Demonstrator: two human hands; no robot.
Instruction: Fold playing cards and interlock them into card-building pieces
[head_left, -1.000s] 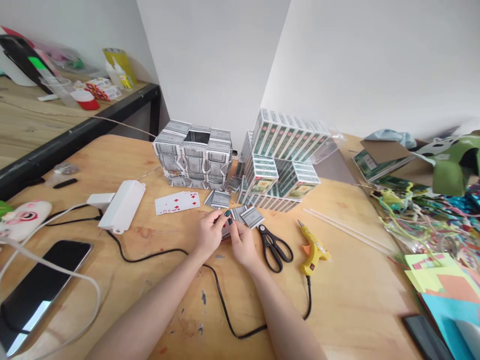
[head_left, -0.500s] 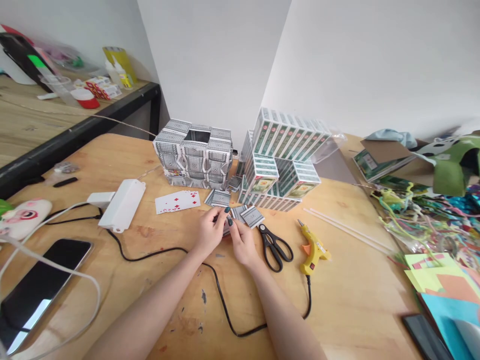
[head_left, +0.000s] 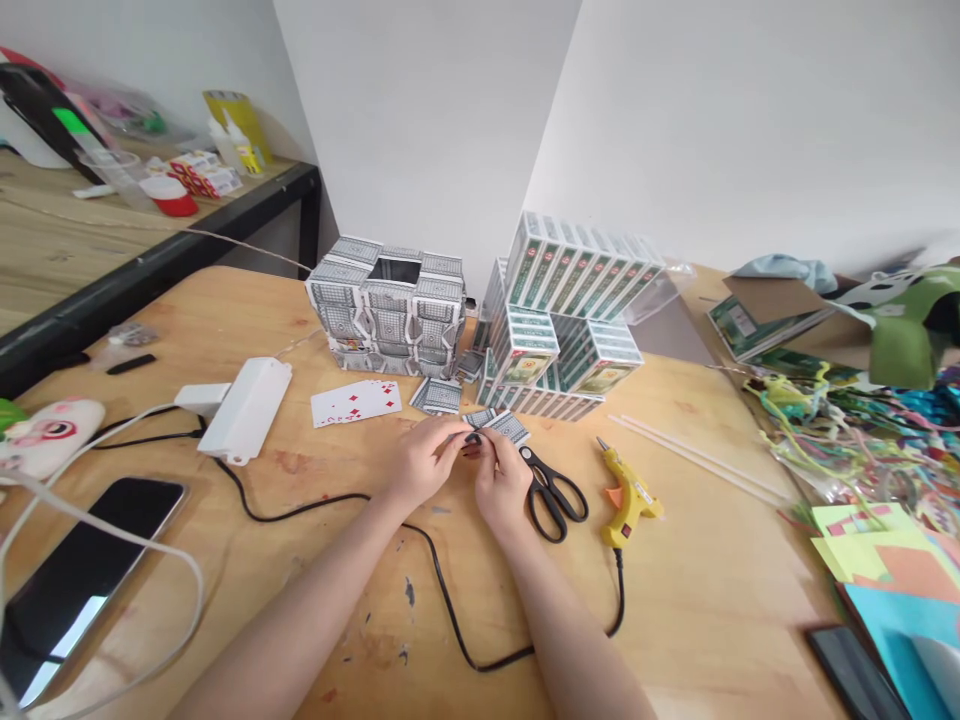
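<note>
Beyond the right grip point(head_left: 504, 485), cards point(head_left: 510, 428)

Pretty bright overall, soft even light, with only faint, fuzzy shadows on the table point(head_left: 712, 610). Can't tell where it's coming from, tbh. Hard white glare on the phone point(head_left: 86, 575) by the table's near left corner. Wide lens stretches stuff toward the edges, yarn point(head_left: 817, 410) along the right edge looks smeary. Left hand point(head_left: 421, 462) and right hand point(head_left: 501, 482) go mushy around the fingertips.
</note>
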